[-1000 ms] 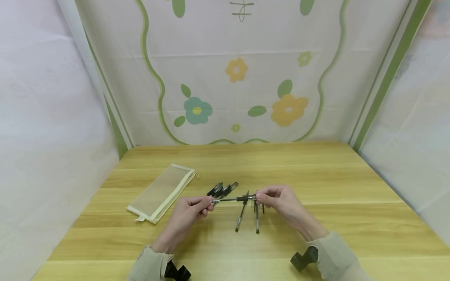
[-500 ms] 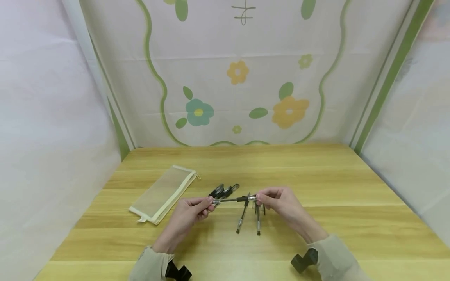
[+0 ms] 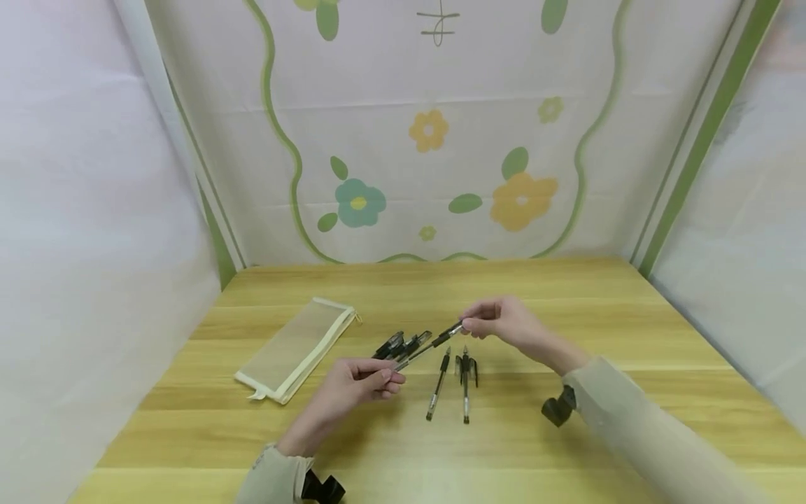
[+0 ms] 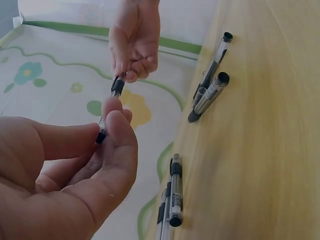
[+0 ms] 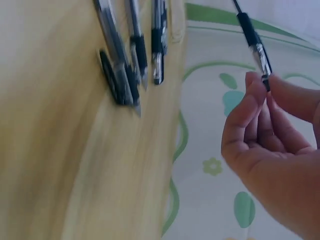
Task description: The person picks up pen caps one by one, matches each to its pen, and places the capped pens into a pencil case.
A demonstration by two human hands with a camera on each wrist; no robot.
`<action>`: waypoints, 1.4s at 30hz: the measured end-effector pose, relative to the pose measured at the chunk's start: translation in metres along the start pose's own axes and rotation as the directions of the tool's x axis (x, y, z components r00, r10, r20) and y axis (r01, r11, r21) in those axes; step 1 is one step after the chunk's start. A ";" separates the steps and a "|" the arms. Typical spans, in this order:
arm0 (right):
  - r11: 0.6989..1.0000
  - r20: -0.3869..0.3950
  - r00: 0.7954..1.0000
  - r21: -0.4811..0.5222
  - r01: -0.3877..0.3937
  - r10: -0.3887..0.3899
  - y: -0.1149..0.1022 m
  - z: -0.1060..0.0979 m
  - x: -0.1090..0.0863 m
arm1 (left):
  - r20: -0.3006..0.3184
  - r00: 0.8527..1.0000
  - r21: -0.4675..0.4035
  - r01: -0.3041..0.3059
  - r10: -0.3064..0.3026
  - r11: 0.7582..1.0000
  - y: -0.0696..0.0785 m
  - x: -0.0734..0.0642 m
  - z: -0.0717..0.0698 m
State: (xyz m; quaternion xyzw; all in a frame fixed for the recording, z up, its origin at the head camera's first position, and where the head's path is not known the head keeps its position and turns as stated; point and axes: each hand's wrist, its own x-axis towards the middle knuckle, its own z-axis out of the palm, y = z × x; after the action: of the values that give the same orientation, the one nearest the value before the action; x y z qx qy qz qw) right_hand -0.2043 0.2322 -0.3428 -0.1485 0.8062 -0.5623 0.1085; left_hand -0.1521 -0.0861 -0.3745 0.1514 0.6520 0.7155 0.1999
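Note:
A black gel pen (image 3: 444, 337) is held in the air between both hands, slanting up to the right. My left hand (image 3: 359, 389) pinches its rear end between thumb and fingers. At the other end, my right hand (image 3: 511, 327) pinches the cap (image 5: 260, 56), which is on the pen. Below lie two uncapped pens, a left one (image 3: 439, 385) and a right one (image 3: 466, 392), tips pointing away from me. Loose caps (image 3: 475, 372) lie beside the right one. Behind my left hand rests a group of capped pens (image 3: 389, 344), partly hidden.
A cream mesh zip pouch (image 3: 292, 350) lies flat on the wooden table (image 3: 567, 315) to the left. A white cloth with printed flowers (image 3: 521, 201) hangs behind the table, and plain white cloth panels stand on both sides.
My right hand has moved up and away, raising its end of the pen. My left hand has shifted slightly right and lower, so the pen has gone from nearly level to slanted.

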 end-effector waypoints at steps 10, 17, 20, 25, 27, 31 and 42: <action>0.993 0.117 0.990 0.076 -0.090 0.080 0.005 -0.002 0.040 | -0.148 0.985 -0.025 0.085 -0.088 0.996 -0.007 0.000 -0.003; 0.991 0.127 0.983 -0.016 -0.129 0.130 0.010 0.004 0.060 | -0.128 0.983 -0.045 0.126 -0.130 0.991 -0.011 0.001 -0.006; 0.990 0.132 0.981 -0.033 -0.135 0.139 0.012 0.004 0.067 | -0.107 0.984 -0.057 0.135 -0.141 0.989 -0.013 0.001 -0.007; 0.989 0.138 0.981 -0.078 -0.125 0.134 0.022 0.002 0.073 | -0.105 0.981 -0.096 0.152 -0.162 0.984 -0.015 0.002 -0.006; 0.989 0.146 0.981 -0.103 -0.110 0.124 0.027 0.001 0.074 | -0.112 0.979 -0.103 0.157 -0.169 0.982 -0.016 0.002 -0.006; 0.987 0.165 0.980 -0.133 -0.085 0.107 0.034 0.002 0.075 | -0.120 0.978 -0.106 0.157 -0.169 0.982 -0.016 0.002 -0.004; 0.985 0.196 0.971 -0.127 -0.115 0.139 0.036 0.011 0.080 | -0.091 0.977 -0.095 0.184 -0.193 0.978 -0.016 0.001 -0.003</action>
State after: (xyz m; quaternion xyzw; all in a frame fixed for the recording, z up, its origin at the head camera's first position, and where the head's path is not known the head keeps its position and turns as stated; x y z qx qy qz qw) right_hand -0.2797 0.2051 -0.3806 -0.1593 0.8296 -0.4888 0.2176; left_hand -0.1532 -0.0868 -0.3911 0.0442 0.6412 0.7274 0.2406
